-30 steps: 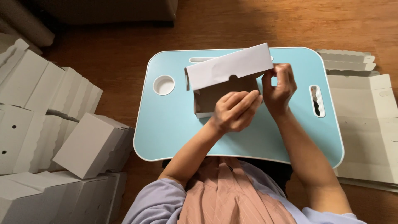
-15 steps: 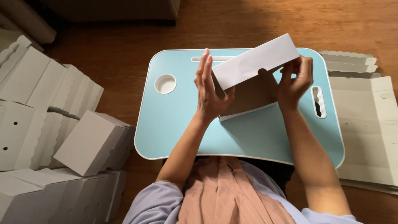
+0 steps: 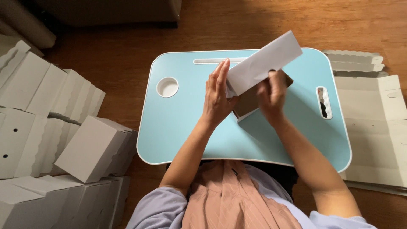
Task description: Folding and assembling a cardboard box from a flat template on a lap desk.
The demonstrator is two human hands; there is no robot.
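A half-folded white cardboard box (image 3: 263, 63) with a brown inside is tilted above the light blue lap table (image 3: 186, 123). My left hand (image 3: 218, 95) is flat, fingers straight up, pressing against the box's left side. My right hand (image 3: 271, 95) grips the box from the front, fingers curled into its brown inner panel. The white lid flap sticks up and to the right over both hands.
Several folded white boxes (image 3: 91, 148) are piled on the wooden floor at the left. Flat unfolded box blanks (image 3: 375, 123) are stacked at the right. The table has a round cup recess (image 3: 167, 87), a slot along its far edge and a handle cutout (image 3: 324, 101).
The box has swung from lying level to tilted up to the right. My left hand came off its top, lifted open, and now presses flat on its left side.
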